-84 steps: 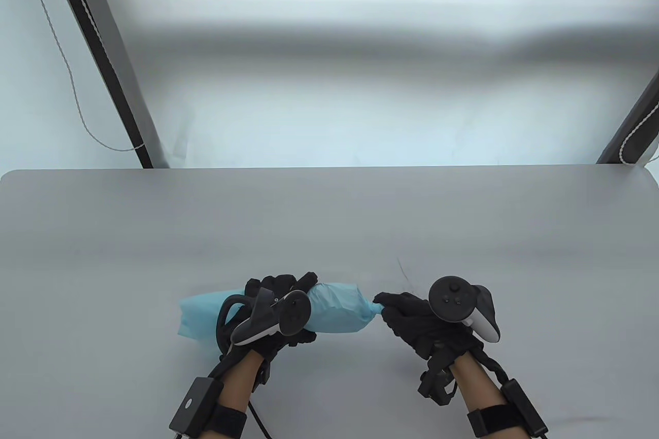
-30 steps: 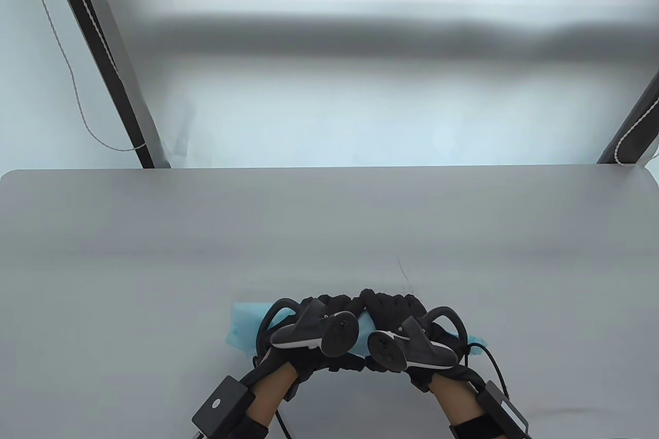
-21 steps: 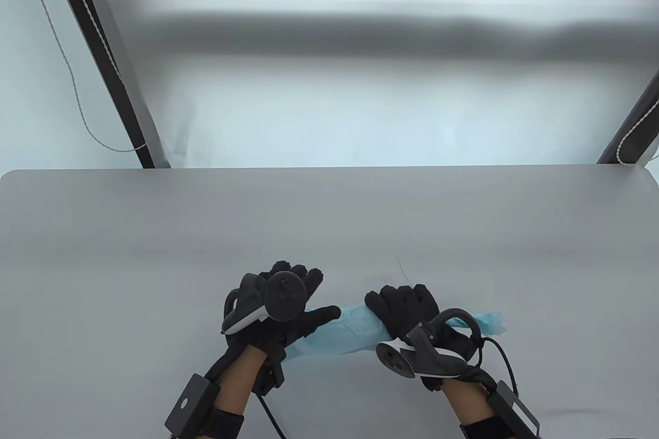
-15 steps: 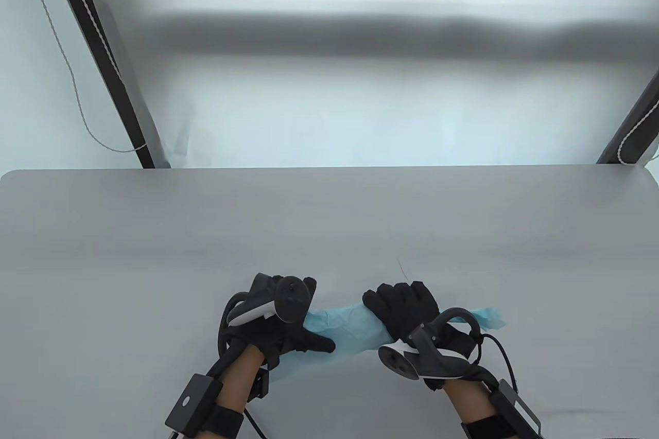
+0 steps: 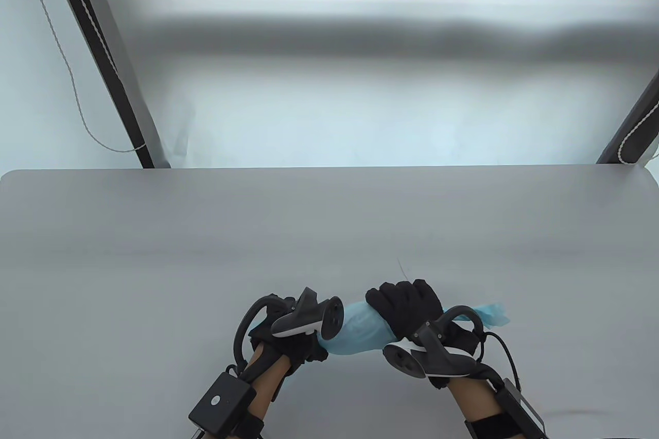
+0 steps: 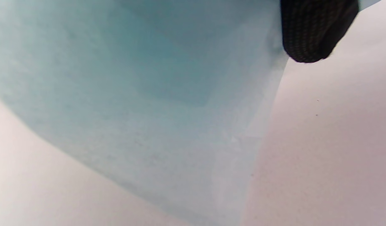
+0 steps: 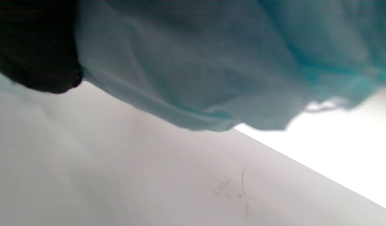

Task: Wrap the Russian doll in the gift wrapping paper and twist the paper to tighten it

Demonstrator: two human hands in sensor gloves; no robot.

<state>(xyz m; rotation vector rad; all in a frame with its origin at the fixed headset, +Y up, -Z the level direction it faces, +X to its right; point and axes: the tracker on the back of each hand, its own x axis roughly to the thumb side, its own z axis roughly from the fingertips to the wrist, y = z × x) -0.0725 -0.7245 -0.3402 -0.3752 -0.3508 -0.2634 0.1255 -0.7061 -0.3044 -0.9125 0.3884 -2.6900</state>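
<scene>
The Russian doll is hidden inside a light blue paper bundle (image 5: 358,331) held just over the table near its front edge. My left hand (image 5: 301,351) is curled round the paper's left end, its tracker turned on edge toward the bundle. My right hand (image 5: 406,305) grips over the bundle's right part, and the twisted paper tail (image 5: 491,314) sticks out past it to the right. Blue paper (image 6: 133,94) fills the left wrist view, with one gloved fingertip (image 6: 315,34) on it. In the right wrist view the crumpled paper (image 7: 211,62) hangs beside a dark glove (image 7: 32,47).
The grey table (image 5: 329,223) stretches away behind the hands, with a thin scratch mark (image 5: 401,268) just beyond my right hand. Dark frame poles (image 5: 103,58) with a cord stand behind the table's far corners.
My left hand has rolled its wrist over and closed round the paper's left end, moving slightly toward the front edge. The bundle looks shorter and tighter. The right hand keeps its grip.
</scene>
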